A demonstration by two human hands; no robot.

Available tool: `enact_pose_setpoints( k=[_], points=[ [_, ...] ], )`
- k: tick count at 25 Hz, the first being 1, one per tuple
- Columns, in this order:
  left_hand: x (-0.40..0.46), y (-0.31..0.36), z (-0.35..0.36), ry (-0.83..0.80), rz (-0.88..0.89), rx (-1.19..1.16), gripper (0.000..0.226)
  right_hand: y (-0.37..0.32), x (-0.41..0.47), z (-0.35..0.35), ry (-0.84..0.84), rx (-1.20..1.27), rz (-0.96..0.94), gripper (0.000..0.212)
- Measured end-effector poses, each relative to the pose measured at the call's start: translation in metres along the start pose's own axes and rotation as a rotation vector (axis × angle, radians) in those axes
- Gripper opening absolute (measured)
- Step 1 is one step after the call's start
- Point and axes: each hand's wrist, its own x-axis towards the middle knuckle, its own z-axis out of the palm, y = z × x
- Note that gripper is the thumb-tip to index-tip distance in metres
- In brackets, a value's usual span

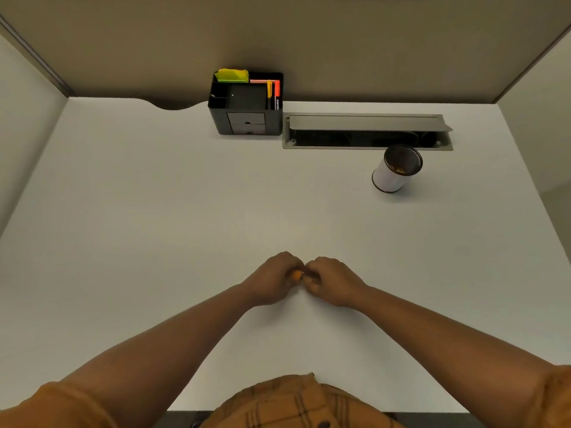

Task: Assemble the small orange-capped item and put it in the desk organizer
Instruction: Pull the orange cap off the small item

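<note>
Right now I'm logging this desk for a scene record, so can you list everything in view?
Organizer: one, black, far edge of the desk, left of centre.
Sticky notes: one yellow-green stack, organizer's back left compartment.
Markers: a few, orange, yellow and dark, organizer's right compartment; exact count unclear.
Cable tray: one, grey, lid up, set into the desk right of the organizer.
Cup: one, white with dark mesh inside, just in front of the tray.
Desk: one, white.
Orange-capped item: one, small, mostly hidden between the two hands.
Shirt: one, orange plaid, bottom edge.
Left hand: grip shut on the item's orange end.
Right hand: grip shut on its other end.
</note>
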Motion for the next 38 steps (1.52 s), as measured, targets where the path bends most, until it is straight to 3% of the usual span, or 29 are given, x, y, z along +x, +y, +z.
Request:
enact_pose_setpoints(
  k=[4,7,13,15,18,23,29,38],
  points=[
    [0.003,0.006,-0.009,0.150,-0.126,-0.309,0.020,0.003,0.001,-0.006,0.023,0.239,0.043,0.007],
    [0.005,0.008,-0.015,0.209,-0.178,-0.521,0.024,-0.001,0.001,-0.009,0.016,0.392,0.074,0.010],
    [0.006,0.004,-0.025,0.200,-0.207,-0.671,0.025,-0.007,0.005,-0.013,0.036,0.543,0.148,0.015],
    [0.007,0.005,-0.028,0.185,-0.191,-0.693,0.026,-0.010,0.006,-0.015,0.038,0.561,0.143,0.013],
    [0.008,0.005,-0.032,0.173,-0.160,-0.679,0.023,-0.014,0.006,-0.018,0.032,0.643,0.142,0.036],
    [0.009,0.006,-0.037,0.120,-0.116,-0.628,0.016,-0.011,0.006,-0.015,-0.051,0.777,0.172,0.024],
    [0.008,0.007,-0.038,0.094,-0.195,-0.662,0.023,-0.015,0.007,-0.015,0.012,0.702,0.157,0.024],
    [0.011,0.008,-0.035,0.122,-0.173,-0.628,0.018,-0.019,0.007,-0.017,0.057,0.598,0.106,0.026]
  ],
)
